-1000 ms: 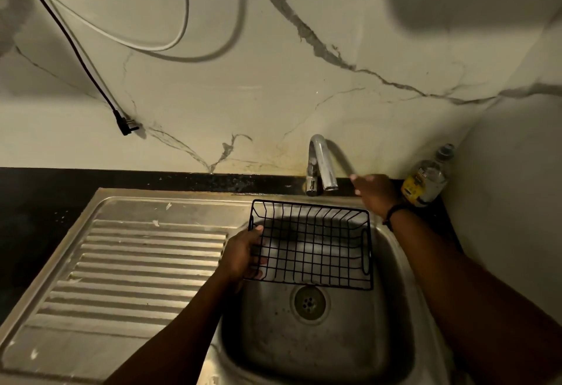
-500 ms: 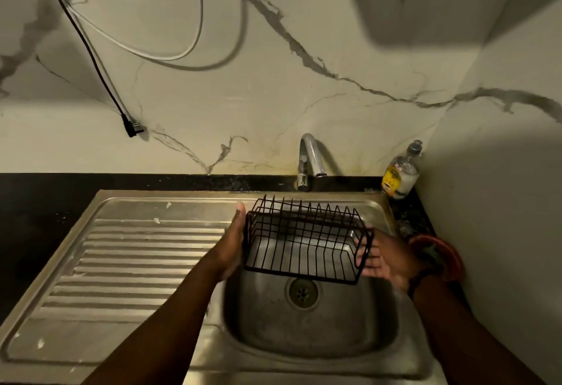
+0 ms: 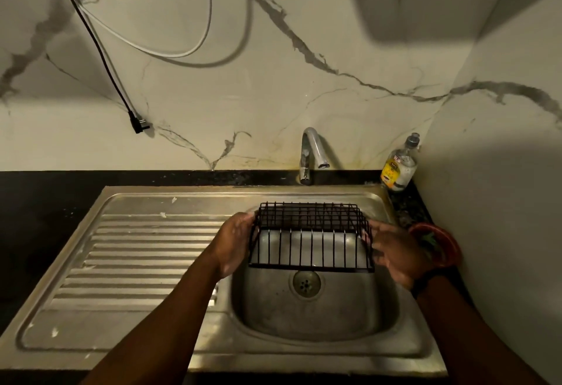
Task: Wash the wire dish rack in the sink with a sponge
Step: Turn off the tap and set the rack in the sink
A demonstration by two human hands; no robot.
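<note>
While the black wire dish rack (image 3: 310, 237) is being held tipped above the sink (image 3: 307, 311) basin, over the drain (image 3: 306, 283), its left end is being pressed by the flat, straight-fingered left hand (image 3: 235, 243); its right end is being touched by the spread fingers of the right hand (image 3: 392, 252); a chrome tap (image 3: 311, 153) is being shown behind the basin; a yellow-labelled bottle (image 3: 399, 168) is standing on the dark worktop (image 3: 45, 202) in the corner; a reddish bowl (image 3: 438, 241) is being partly hidden beside the right wrist.
</note>
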